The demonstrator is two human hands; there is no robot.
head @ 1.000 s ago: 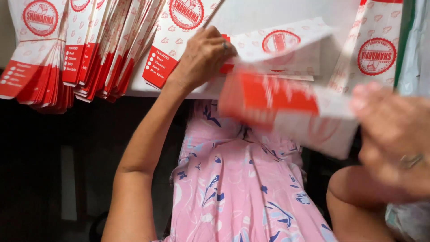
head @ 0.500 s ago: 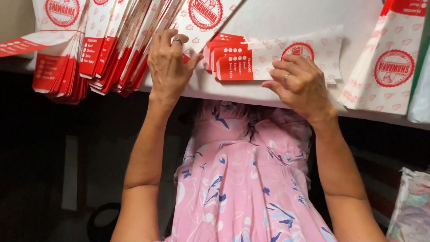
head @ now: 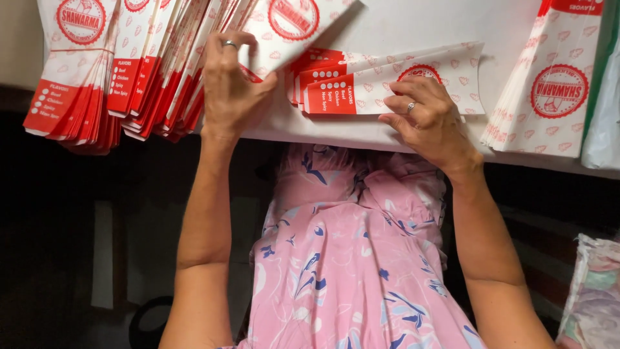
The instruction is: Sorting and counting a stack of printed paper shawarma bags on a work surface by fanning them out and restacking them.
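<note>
Red-and-white paper sleeves lie on a white table (head: 413,39). My left hand (head: 234,84) grips the lower edge of one flat sleeve (head: 290,26) at the right end of a long fanned stack (head: 135,77), fingers curled over it. My right hand (head: 429,116) rests its fingertips on a small pile of sleeves (head: 381,81) lying sideways near the table's front edge, pressing down on the top one. Both hands wear a ring.
Another pile of the same sleeves (head: 549,84) sits at the right, with a green-edged item beside it. A pink flowered dress (head: 349,258) covers my lap below the table edge. A patterned cloth bundle (head: 594,297) lies at the lower right.
My right hand brought a red-and-white sleeve down from near the camera and laid it on the small pile. My left hand shifted left onto the fanned stack and took hold of a sleeve.
</note>
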